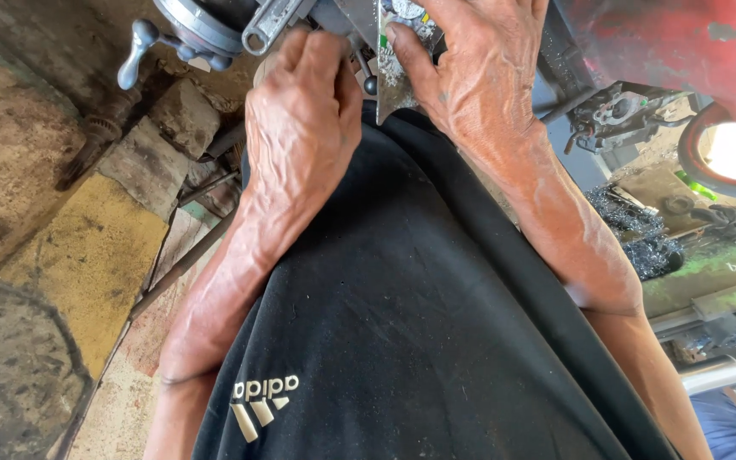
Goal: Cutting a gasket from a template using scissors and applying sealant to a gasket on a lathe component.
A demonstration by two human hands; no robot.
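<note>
Filling most of the view, a black shirt [402, 324] lies below both hands. Right hand [479, 77] has its fingers clamped on a thin metal plate [393, 81]; left hand [304, 111] curls beside it, fingers together, under a grey wrench [270, 24].

The left hand [304, 111] and right hand [470, 72] lay side by side at the top of the view, both on a metal machine part [398, 64]. A crank handle [134, 55] stood left of them. Right lay metal shavings [641, 238], perhaps on a machine bed.
</note>
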